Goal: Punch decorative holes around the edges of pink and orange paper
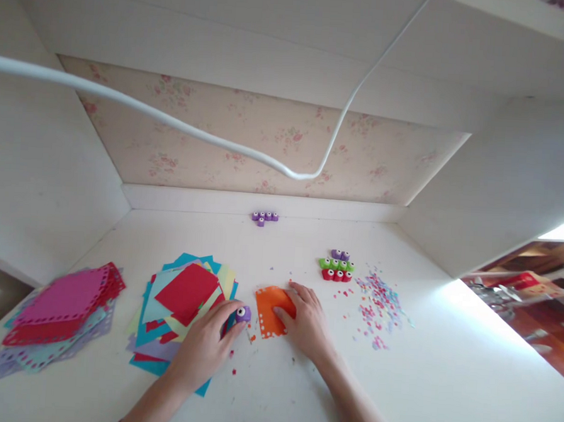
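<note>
A small purple paper punch is pinched between the thumb and fingers of my left hand, just left of an orange paper sheet. My right hand holds the sheet at its right side, thumb on top and fingers along the upper right edge. Small punched holes run along the sheet's left and bottom edges. Tiny orange cut-outs lie by its lower left corner. Beneath my left hand is a messy pile of coloured paper, red on top with blue, yellow and lilac below.
Punched sheets are stacked at the far left. Purple punches stand by the back wall. More punches in purple, green and red sit right of centre, beside scattered confetti. A white cable hangs across the view above the table.
</note>
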Motion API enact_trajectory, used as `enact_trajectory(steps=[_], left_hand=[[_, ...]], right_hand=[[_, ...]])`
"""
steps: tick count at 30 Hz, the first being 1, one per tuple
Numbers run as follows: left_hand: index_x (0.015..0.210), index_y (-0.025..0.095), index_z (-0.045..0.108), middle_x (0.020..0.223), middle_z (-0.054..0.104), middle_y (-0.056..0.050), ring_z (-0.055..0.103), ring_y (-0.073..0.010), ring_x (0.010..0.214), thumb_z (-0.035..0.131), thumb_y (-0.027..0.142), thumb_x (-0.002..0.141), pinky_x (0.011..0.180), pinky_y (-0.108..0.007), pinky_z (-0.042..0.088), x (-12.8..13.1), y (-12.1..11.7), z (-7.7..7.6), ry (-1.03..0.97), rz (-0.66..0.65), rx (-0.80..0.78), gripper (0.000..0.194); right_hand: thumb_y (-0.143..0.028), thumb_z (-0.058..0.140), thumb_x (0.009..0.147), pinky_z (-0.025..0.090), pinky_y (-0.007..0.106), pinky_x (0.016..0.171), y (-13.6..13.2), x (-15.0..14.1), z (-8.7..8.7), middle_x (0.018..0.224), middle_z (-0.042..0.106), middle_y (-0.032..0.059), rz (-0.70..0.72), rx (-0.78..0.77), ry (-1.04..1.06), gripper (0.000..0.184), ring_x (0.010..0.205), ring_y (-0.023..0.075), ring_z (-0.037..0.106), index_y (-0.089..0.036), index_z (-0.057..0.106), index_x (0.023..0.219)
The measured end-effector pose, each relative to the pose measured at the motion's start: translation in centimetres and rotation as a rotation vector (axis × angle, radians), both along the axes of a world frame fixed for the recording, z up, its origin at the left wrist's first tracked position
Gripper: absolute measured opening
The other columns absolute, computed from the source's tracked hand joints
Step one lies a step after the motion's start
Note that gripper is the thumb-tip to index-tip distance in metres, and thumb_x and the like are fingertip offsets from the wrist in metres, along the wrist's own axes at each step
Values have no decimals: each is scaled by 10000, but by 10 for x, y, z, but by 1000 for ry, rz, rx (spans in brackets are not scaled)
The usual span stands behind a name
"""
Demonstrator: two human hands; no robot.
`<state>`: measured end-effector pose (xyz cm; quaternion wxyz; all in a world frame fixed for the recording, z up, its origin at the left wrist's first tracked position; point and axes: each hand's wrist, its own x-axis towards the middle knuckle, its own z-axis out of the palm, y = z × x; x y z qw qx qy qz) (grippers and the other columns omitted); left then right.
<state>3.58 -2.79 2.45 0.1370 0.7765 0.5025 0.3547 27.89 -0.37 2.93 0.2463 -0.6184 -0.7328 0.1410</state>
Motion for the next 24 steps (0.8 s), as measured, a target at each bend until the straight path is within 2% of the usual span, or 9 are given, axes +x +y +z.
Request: enact_trajectory(steps=[3, 5, 9, 11, 14, 19, 24], left_hand=[[1164, 268, 596, 1081, 736, -22, 711, -204, 972, 584, 387, 931, 857, -320, 584, 3, 0, -3, 38, 7, 6, 262], [1171, 270, 596, 1058, 748, -12, 725, -200, 938, 595, 395, 926, 823, -303, 592, 4, 0, -5, 41, 19, 2, 276], [1180, 283, 603, 1026, 761, 9, 739, -187, 898, 605, 406, 918, 782, -268, 598, 3, 0, -7, 16, 29, -16, 289], [1181, 285, 604, 1020, 762, 13, 740, -183, 890, 602, 408, 920, 776, -261, 598, 2, -1, -7, 1, 31, -24, 289], [1178, 280, 602, 1024, 761, 8, 740, -184, 895, 600, 404, 923, 775, -259, 598, 3, -1, -6, -5, 27, -26, 283], [1183, 274, 593, 1048, 753, 1, 734, -178, 917, 613, 377, 921, 827, -266, 588, 4, -2, -4, -1, 12, -31, 282], [1183, 258, 590, 1074, 748, -10, 727, -188, 950, 615, 353, 922, 834, -284, 589, 4, -3, -6, 17, 5, -24, 278]], right_hand=[[-268, 614, 845, 468, 457, 1007, 2, 0, -1, 1193, 679, 93, -29, -11, 225, 281, 1113, 280, 617, -219, 683, 1114], [-293, 622, 842, 539, 441, 891, 3, -1, 0, 1100, 712, 78, -63, -94, 461, 313, 978, 259, 675, -231, 641, 1148], [-374, 699, 812, 597, 413, 761, 1, -6, 2, 1054, 720, 68, -22, -321, 1027, 651, 875, 244, 717, -259, 413, 1385], [-381, 725, 800, 602, 419, 767, 0, -8, 2, 1050, 718, 69, 8, -367, 1159, 742, 871, 241, 722, -256, 345, 1426], [-386, 740, 790, 606, 417, 765, 0, -11, 0, 1074, 711, 77, 14, -351, 1150, 717, 845, 232, 721, -254, 392, 1402], [-396, 723, 797, 615, 397, 718, -1, -15, -7, 1022, 719, 73, -20, -246, 981, 649, 811, 234, 719, -270, 468, 1380], [-366, 698, 817, 614, 386, 714, -2, -15, -11, 1018, 720, 77, -25, -173, 845, 623, 824, 235, 714, -271, 477, 1391]])
